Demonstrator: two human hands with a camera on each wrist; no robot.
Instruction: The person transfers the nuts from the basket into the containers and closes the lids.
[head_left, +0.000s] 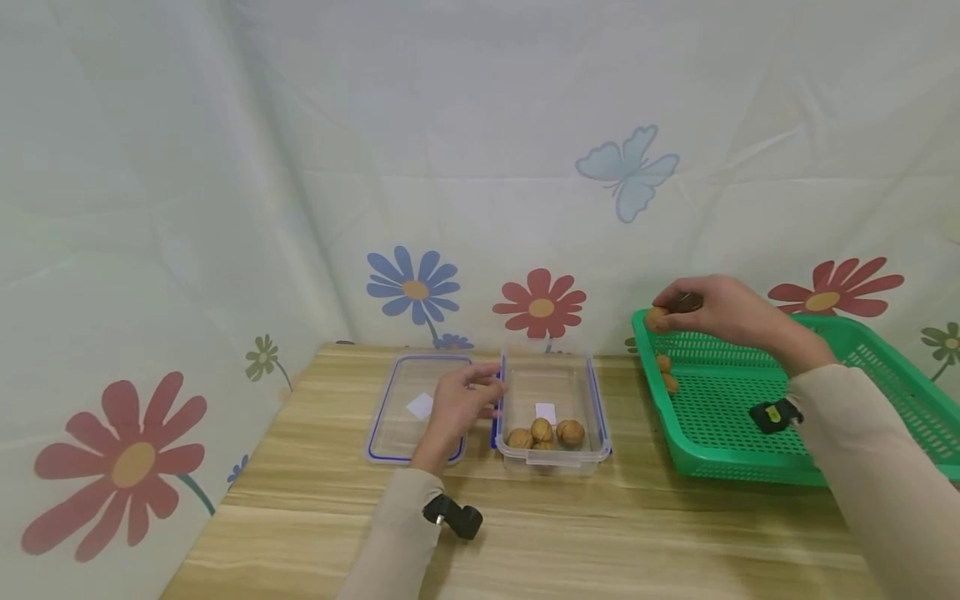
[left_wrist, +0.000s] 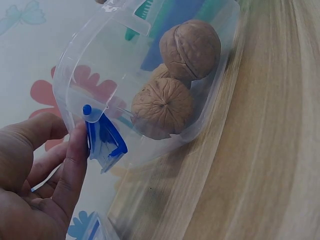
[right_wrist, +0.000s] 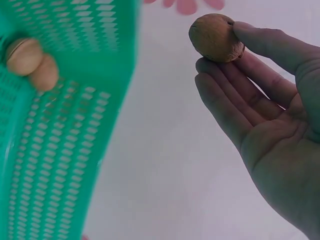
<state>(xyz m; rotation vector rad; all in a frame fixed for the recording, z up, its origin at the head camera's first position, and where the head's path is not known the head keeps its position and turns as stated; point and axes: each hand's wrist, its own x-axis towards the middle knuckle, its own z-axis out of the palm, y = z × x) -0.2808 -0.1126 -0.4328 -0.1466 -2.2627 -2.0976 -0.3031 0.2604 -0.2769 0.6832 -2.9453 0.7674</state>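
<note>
Between thumb and fingers my right hand point(head_left: 712, 310) pinches a walnut point(right_wrist: 216, 38), held above the left rim of the green basket point(head_left: 678, 450). Two more walnuts point(right_wrist: 34, 64) lie in that basket, against its left wall. My left hand point(head_left: 467, 403) is at the left wall of a clear plastic box point(head_left: 592, 454), its fingertips at the blue side latch point(left_wrist: 106, 139), which hangs down. Inside the box several walnuts point(head_left: 570, 432) sit toward the near end, with a small white paper square point(head_left: 546, 412) just behind them.
Left of the box lies a clear lid point(head_left: 384, 446) with a blue seal, partly behind my left hand. All of this stands on a wooden table point(head_left: 570, 533). A flower-printed curtain point(head_left: 465, 167) hangs close behind the table.
</note>
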